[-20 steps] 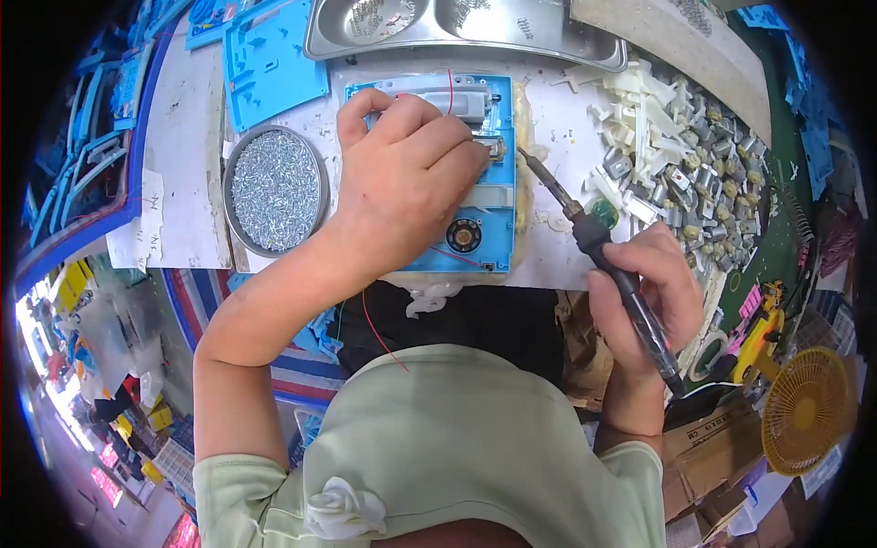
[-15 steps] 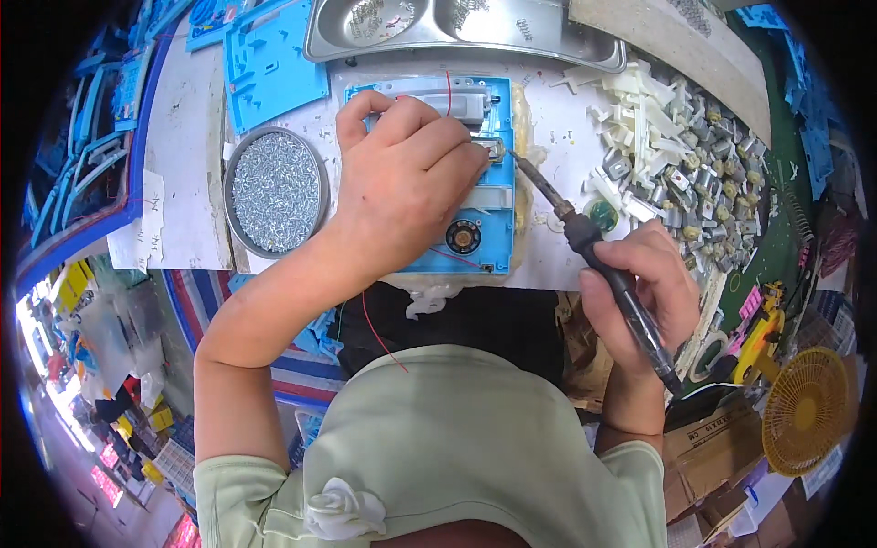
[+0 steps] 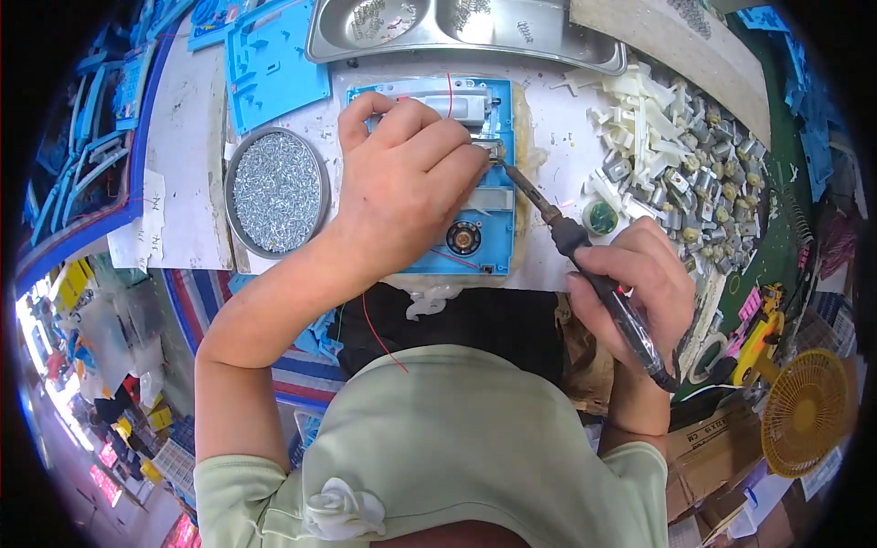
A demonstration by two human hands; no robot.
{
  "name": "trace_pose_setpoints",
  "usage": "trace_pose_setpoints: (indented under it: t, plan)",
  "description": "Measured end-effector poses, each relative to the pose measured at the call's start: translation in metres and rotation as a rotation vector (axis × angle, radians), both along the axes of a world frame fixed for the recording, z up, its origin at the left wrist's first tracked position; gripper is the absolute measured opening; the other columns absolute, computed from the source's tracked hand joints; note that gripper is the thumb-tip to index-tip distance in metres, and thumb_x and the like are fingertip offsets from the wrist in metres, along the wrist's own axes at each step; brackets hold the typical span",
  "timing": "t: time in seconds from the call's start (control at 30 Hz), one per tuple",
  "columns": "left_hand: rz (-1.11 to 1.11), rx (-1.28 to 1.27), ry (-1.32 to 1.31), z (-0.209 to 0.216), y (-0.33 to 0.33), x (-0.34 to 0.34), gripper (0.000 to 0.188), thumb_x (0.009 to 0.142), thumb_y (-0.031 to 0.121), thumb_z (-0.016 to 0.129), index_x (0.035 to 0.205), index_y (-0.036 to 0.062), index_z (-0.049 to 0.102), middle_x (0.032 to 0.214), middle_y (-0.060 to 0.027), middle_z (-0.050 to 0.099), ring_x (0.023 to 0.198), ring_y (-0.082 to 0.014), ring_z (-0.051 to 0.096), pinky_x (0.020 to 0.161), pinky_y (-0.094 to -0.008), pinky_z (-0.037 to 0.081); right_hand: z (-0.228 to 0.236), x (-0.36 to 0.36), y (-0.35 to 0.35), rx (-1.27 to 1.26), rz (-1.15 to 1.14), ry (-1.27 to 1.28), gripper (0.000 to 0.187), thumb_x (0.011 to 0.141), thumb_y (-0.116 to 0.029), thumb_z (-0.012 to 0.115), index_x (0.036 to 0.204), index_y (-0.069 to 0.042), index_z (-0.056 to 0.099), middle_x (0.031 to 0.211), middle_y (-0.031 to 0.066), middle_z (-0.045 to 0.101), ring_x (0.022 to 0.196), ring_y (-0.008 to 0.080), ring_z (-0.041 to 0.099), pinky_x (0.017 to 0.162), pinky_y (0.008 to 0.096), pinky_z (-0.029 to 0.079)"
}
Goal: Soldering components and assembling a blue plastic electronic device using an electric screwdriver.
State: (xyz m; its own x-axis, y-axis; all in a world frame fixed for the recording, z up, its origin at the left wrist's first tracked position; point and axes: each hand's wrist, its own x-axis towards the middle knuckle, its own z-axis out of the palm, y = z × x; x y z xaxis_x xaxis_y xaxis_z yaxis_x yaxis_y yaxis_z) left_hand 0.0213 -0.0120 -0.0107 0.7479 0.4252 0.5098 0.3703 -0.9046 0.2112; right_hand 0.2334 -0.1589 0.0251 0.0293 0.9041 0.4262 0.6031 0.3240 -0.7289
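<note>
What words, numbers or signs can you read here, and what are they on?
Cardboard box, lower right: dark printed letters and numbers, which I won't copy out.
White paper strip, left: dark marks, too small to read.
Anything elsewhere is too small or blurred to read.

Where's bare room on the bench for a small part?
Best: white strip between the blue parts at far left and the round dish. Smaller, speckled: patch between blue casing and parts pile, its lower side crossed by the soldering iron. Crowded: casing, under left hand, and pile.
</note>
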Motion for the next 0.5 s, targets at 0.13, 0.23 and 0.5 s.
trace_pose_setpoints:
  t: [0.13,0.23,0.5]
  plan:
    - [0.005,0.010,-0.014,-0.0005,0.0000,0.0006,0.024,0.073,0.011,0.083,0.093,0.0148,0.071,0.090,0.0031,0.066,0.087,-0.0193,0.062,0.088,-0.0423,0.039,0.0041,0.0040,0.0014,-0.010,0.012,-0.011,0.036,0.066,0.004,0.082,0.098,-0.006,0.071,0.069,0.0056,0.057,0.060,0.0240,0.054,0.057,0.0336,0.043]
    - [0.008,0.005,0.004,0.0001,-0.0003,0.0009,0.024,0.072,0.011,0.083,0.093,0.0150,0.071,0.090,0.0032,0.066,0.087,-0.0192,0.062,0.088,-0.0423,0.039,0.0036,0.0064,-0.0002,-0.007,-0.003,0.011,0.037,0.066,0.004,0.082,0.099,-0.006,0.070,0.070,0.0062,0.059,0.060,0.0239,0.054,0.057,0.0339,0.043]
    - [0.010,0.003,-0.007,-0.0011,-0.0001,0.0006,0.023,0.072,0.010,0.083,0.092,0.0149,0.072,0.089,0.0035,0.066,0.087,-0.0187,0.062,0.088,-0.0420,0.039,0.0004,0.0074,-0.0003,0.005,-0.001,0.035,0.036,0.068,0.003,0.081,0.100,-0.002,0.068,0.072,0.0080,0.061,0.061,0.0231,0.054,0.058,0.0338,0.040]
